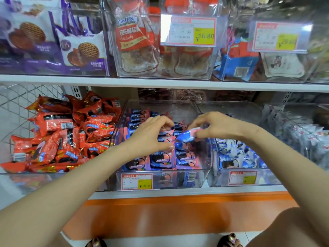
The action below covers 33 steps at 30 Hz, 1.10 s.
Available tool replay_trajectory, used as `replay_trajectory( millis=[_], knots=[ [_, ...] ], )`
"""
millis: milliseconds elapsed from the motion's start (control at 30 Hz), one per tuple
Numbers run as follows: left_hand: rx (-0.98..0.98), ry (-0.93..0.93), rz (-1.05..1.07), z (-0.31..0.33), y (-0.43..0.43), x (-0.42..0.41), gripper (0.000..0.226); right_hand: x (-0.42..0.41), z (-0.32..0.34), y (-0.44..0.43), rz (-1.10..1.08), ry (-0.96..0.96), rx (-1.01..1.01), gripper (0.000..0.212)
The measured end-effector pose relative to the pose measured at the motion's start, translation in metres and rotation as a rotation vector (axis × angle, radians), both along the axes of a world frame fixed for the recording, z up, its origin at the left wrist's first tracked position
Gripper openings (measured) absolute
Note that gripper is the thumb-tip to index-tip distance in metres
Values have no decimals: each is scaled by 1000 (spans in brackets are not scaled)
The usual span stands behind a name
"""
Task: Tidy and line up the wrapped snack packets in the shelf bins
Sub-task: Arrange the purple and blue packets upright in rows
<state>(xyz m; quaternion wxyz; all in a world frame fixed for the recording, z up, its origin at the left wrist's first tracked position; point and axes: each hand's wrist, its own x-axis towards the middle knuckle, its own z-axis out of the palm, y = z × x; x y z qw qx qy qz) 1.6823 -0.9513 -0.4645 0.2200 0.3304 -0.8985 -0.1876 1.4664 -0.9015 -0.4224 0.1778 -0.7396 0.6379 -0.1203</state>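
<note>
A clear plastic bin [117, 132] on the lower shelf holds rows of blue-and-pink wrapped snack packets [160, 159]. My right hand [215, 125] pinches one blue-and-pink packet [187, 135] just above the bin's middle. My left hand [151, 136] reaches into the same bin with fingers curled over the standing packets, thumb against the row at the front. Whether it grips one is hidden by the hand itself.
Loose red packets [58, 136] pile in the left bin. A bin of blue-and-white packets [236, 155] stands to the right, white packets [302, 138] beyond. Price tags [137, 181] hang on the bin fronts. The upper shelf [160, 82] carries more bins overhead. An orange ledge [169, 216] lies below.
</note>
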Motion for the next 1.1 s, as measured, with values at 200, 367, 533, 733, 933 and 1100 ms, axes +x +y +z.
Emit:
replay_trajectory(
  millis=[200, 367, 533, 733, 933, 1100],
  knots=[
    [290, 314, -9, 7, 7, -17, 15, 5, -6, 10, -77, -507, 39, 45],
    [493, 407, 46, 11, -1, -13, 7, 5, -10, 10, -89, -659, 25, 23],
    [408, 242, 0, 14, -7, 0, 14, 11, -16, 5, -105, -607, 12, 35],
    [265, -62, -20, 4, -4, 17, 23, 28, -34, 4, -37, -405, 102, 27],
    [-88, -429, 53, -11, 4, 22, 27, 45, -55, 9, -39, -303, 156, 27],
    [-166, -456, 60, -11, 2, 21, 29, 53, -66, 7, -111, -320, 108, 31]
  ],
)
